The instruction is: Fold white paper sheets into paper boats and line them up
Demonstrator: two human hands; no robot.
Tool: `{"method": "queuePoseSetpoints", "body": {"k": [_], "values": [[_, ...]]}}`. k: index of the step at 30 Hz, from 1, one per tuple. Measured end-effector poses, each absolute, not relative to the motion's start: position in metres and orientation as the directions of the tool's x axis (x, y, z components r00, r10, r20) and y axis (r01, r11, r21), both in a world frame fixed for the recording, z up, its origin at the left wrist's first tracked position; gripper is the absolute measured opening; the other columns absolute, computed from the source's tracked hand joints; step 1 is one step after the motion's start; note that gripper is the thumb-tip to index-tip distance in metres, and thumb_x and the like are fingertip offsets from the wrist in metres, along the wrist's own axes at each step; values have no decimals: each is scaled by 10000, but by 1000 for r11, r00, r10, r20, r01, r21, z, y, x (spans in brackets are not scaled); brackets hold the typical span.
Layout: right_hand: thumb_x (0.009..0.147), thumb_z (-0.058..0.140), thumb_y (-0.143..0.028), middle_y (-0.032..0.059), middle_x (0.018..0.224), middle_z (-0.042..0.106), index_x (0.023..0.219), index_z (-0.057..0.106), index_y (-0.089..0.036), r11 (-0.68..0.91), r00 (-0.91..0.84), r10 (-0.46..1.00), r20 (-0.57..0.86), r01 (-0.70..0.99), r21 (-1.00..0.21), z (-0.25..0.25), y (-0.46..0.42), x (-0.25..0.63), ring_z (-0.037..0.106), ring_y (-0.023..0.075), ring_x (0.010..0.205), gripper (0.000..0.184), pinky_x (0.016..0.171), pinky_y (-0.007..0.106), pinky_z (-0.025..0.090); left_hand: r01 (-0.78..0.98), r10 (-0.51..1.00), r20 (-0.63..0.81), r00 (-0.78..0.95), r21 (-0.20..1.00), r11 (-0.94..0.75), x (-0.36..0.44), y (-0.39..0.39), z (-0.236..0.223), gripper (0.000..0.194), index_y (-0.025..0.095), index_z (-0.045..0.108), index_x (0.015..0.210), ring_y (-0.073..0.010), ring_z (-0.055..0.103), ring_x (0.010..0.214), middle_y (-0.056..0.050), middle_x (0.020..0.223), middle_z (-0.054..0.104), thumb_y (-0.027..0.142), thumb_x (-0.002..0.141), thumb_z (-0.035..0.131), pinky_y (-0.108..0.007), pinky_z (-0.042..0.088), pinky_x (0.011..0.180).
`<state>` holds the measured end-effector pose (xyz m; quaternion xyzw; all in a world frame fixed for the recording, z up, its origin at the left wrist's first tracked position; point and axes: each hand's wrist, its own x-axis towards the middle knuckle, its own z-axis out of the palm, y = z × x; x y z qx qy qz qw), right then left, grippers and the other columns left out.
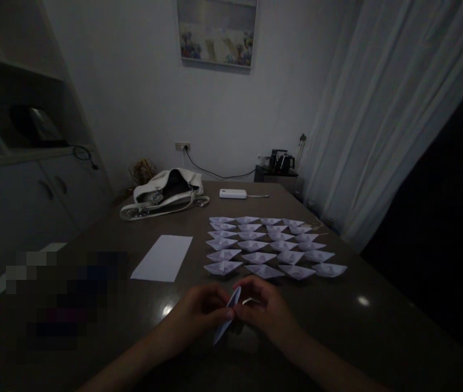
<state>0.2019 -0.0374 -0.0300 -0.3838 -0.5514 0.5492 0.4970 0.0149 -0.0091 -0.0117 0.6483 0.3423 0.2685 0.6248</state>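
Observation:
Between my two hands, just above the near part of the table, is a piece of folded white paper [224, 330], held tilted with its narrow edge towards me. My left hand [201, 313] pinches it from the left, thumb at the fold. From the other side my right hand [264, 307] grips it, with thumb and index finger near its upper part. Part of the paper is hidden behind the fingers. Beyond my hands stand several rows of white folded paper boats [259, 258]. A stack or sheet of flat white paper [163, 258] lies to their left.
On the dark table [378, 332], a white handbag [166, 193] sits at the far left and a white power bank [232, 194] with a short cable at the back. A coffee maker [282, 161] stands beyond the far edge. A white curtain [358, 114] hangs on the right.

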Motion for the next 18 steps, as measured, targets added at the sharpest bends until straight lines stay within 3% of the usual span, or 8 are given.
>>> {"method": "queuePoseSetpoints", "body": {"k": [12,18], "values": [[687,792,-355,-13,855,577,968,559,-205,-2,-364,924,113,-301,-954,-20,-46,197,546,122,767,394,692,241,429,34,670,-158,725,980,194,17,-12,-5,444,147,619,764,-139,519,649,12,702,587,544,628,762,-254,371,645],[743,762,-307,9,952,572,1008,540,-213,72,-359,920,158,-241,-968,-18,-47,200,553,140,865,359,749,263,424,39,783,-176,597,981,190,19,-3,-19,534,149,568,668,-106,460,545,39,595,544,607,514,796,-231,321,556]]}}
